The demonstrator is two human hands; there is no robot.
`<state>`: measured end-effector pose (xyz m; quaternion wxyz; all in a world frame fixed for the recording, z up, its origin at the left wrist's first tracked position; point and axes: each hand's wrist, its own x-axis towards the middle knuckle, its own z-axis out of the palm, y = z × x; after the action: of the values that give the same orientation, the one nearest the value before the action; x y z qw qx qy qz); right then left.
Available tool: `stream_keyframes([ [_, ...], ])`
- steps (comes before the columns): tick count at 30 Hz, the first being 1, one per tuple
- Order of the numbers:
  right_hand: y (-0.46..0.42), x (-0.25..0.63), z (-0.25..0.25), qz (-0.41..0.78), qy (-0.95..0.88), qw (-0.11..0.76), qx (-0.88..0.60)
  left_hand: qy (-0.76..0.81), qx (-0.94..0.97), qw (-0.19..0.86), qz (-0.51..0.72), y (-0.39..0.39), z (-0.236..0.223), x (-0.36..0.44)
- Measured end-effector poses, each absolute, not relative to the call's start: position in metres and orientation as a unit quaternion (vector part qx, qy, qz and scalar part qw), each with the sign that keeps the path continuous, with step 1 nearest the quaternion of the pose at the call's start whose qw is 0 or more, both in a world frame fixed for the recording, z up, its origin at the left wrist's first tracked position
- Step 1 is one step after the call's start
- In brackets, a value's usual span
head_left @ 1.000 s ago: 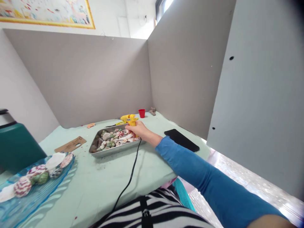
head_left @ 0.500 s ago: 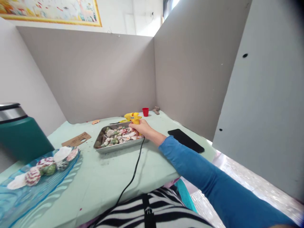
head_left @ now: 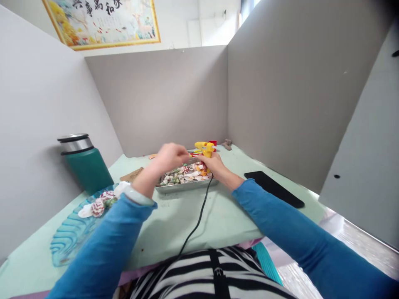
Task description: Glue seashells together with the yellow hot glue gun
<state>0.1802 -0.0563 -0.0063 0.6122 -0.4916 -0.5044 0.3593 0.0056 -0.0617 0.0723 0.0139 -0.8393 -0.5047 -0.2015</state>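
My right hand point(head_left: 216, 165) is wrapped round the handle of a yellow glue gun point(head_left: 204, 146), above the right end of a metal tray point(head_left: 187, 188). The gun's black cord point(head_left: 199, 216) runs down over the table edge towards my lap. Many small seashells point(head_left: 183, 173) fill the tray. Over the tray's left part hangs my left hand point(head_left: 172, 158), smeared by motion; whether its fingers hold anything does not show. Left of my left forearm lies a blue glass dish point(head_left: 67, 232) with several larger striped, white and green shells on it.
A green flask point(head_left: 89, 168) stands behind the dish. Beyond the tray are a red cup point(head_left: 213, 143), partly hidden, and a grey-brown piece point(head_left: 227, 144). A flat black object point(head_left: 274, 189) lies at right, a brown card point(head_left: 132, 174) at left. Grey partitions point(head_left: 165, 99) enclose the table point(head_left: 168, 232).
My left hand has come into view from the left, reaching over the tray. My right hand still grips the glue gun. The whole view has turned to the left.
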Motion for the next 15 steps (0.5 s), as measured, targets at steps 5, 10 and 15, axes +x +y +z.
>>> stream_keyframes([
  [5,-0.054,0.180,-0.009,0.356,-0.516,0.600,-0.496,-0.542,-0.838,0.044,-0.038,-0.042,0.022,0.031],
  [10,-0.053,0.179,-0.012,0.371,-0.528,0.590,-0.484,-0.551,-0.832,0.067,-0.024,-0.031,-0.001,0.031],
  [15,-0.053,0.177,-0.013,0.377,-0.544,0.577,-0.478,-0.557,-0.828,0.058,-0.023,-0.030,-0.002,0.028],
])
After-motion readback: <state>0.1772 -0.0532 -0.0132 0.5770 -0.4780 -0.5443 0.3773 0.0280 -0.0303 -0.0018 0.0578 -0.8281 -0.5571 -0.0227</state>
